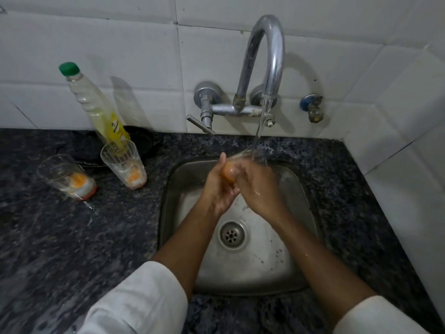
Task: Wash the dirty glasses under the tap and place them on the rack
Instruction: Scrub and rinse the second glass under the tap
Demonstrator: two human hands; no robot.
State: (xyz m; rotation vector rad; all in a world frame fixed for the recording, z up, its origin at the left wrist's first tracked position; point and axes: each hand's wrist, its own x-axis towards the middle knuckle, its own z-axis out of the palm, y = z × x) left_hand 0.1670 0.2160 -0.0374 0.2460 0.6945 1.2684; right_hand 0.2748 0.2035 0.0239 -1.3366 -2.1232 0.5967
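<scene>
Glass in hand: a clear tumbler with an orange-stained base (230, 172) is held over the square steel sink basin (297, 189), tipped on its side beneath the curved chrome tap (263, 61).
Long axis: base points toward the camera-left, mouth toward the falling stream of water (258, 131); the rim is blurred by water, so its exact tilt is hard to read.
Left hand: the left hand (216, 186) cups the base from the left of the sink's middle, fingers curled round the glass and gripping it.
Right hand: the right hand (258, 186) lies just beside it on the tap side, fingers wrapped over the body of the same glass, wet and closed on it.
Nearer hand: both touch; the right sits closer to the mouth, so it looks the likelier one to rub inside.
Waiting glasses: two clear ribbed tumblers with orange dregs, one (124, 163) near the sink's left edge, one (67, 177) farther left, upright on the dark speckled granite counter (60, 237).
Bottle: a clear green-capped bottle of yellow liquid (96, 102) stands behind them.
Rack: not in view.
Progress, my call: first rinse under way, two to go.
</scene>
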